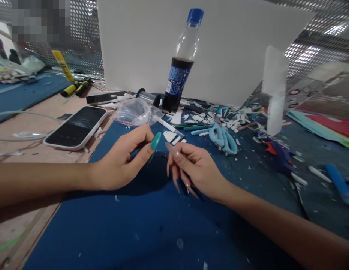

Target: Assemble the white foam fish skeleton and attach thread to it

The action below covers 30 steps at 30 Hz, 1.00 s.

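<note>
**Green Shape at the Left Fingertips, Half Hidden**

We see both hands close together but apart over a blue mat [120, 228]. On the left hand [120, 161], thumb and index finger curl toward each other, with a glossy green shape [155, 141] at the thumb tip; we cannot tell whether it is a pinched piece or a long nail, so the grasp stays uncertain. The remaining left fingers are hidden behind the hand.

The right hand [196, 168] has its fingers bent and thumb near the index finger (long pale nails cover the meeting point), so we cannot tell whether anything is gripped there. Just beyond lies a white pointed piece [170, 136].

Past it, light-blue scissors [223, 138] show their handles, while the blades are hard to make out among white scraps [223, 116]. A clear plastic bag [133, 111] crumples beside the dark-drink bottle [175, 77], its contents unclear. A translucent white form [273, 90] blurs at right; a blue object [339, 183] is cut off by the edge. Both forearms run out of view.
</note>
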{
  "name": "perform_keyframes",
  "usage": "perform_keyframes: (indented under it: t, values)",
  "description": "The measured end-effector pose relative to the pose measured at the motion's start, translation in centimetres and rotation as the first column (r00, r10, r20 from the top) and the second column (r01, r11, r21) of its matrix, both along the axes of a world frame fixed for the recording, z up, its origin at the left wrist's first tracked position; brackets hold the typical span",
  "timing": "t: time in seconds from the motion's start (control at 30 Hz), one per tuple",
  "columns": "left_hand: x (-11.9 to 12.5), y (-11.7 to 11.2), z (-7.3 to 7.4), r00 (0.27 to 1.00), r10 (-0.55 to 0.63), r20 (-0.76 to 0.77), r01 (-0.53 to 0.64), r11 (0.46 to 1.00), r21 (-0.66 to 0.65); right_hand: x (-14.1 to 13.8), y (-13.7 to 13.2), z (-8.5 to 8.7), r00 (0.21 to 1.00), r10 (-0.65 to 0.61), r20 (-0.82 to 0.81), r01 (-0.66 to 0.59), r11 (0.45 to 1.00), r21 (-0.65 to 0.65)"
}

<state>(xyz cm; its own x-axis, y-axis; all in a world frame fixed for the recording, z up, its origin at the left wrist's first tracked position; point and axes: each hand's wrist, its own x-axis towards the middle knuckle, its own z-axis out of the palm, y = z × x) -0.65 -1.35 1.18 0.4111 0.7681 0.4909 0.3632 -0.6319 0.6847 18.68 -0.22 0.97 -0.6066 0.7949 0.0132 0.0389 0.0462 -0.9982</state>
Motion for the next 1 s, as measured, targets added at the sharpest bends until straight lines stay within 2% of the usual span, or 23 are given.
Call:
perform_keyframes:
  t: [0.1, 0.23, 0.57, 0.67, 0.73, 0.8, 0.9, 1.0]
  values:
    - [0.2, 0.2, 0.0, 0.998, 0.042, -0.042, -0.044, 0.998, -0.052, -0.1, 0.2, -0.2, 0.997, -0.021, -0.080, 0.019, 0.999, -0.031]
    - [0.3, 0.3, 0.1, 0.992, 0.097, -0.078, -0.105, 0.990, -0.094, 0.0, 0.2, -0.3, 0.992, 0.030, -0.121, -0.038, 0.997, -0.068]
    - [0.3, 0.1, 0.1, 0.992, 0.089, -0.091, -0.097, 0.992, -0.080, 0.3, 0.5, -0.2, 0.999, 0.020, 0.036, -0.021, 1.000, 0.005]
    - [0.3, 0.2, 0.2, 0.992, 0.096, -0.086, -0.103, 0.992, -0.079, 0.2, 0.4, -0.1, 1.000, -0.004, 0.024, 0.004, 1.000, 0.004]
    - [0.1, 0.5, 0.3, 0.986, 0.122, -0.115, -0.126, 0.991, -0.034, 0.1, 0.4, -0.1, 1.000, -0.011, -0.010, 0.011, 1.000, -0.018]
    - [-0.2, 1.1, 0.2, 0.968, 0.164, -0.192, -0.149, 0.985, 0.091, 0.0, 0.4, 0.0, 0.999, -0.003, -0.039, 0.001, 0.999, -0.045]
    - [-0.8, 2.3, -0.2, 0.899, 0.270, -0.345, -0.177, 0.944, 0.278, 0.1, 0.5, 0.1, 0.999, 0.027, -0.036, -0.029, 0.998, -0.061]
    - [-1.1, 3.4, -0.8, 0.818, 0.347, -0.459, -0.223, 0.926, 0.304, 0.2, 0.6, 0.1, 0.999, 0.023, -0.030, -0.026, 0.997, -0.072]
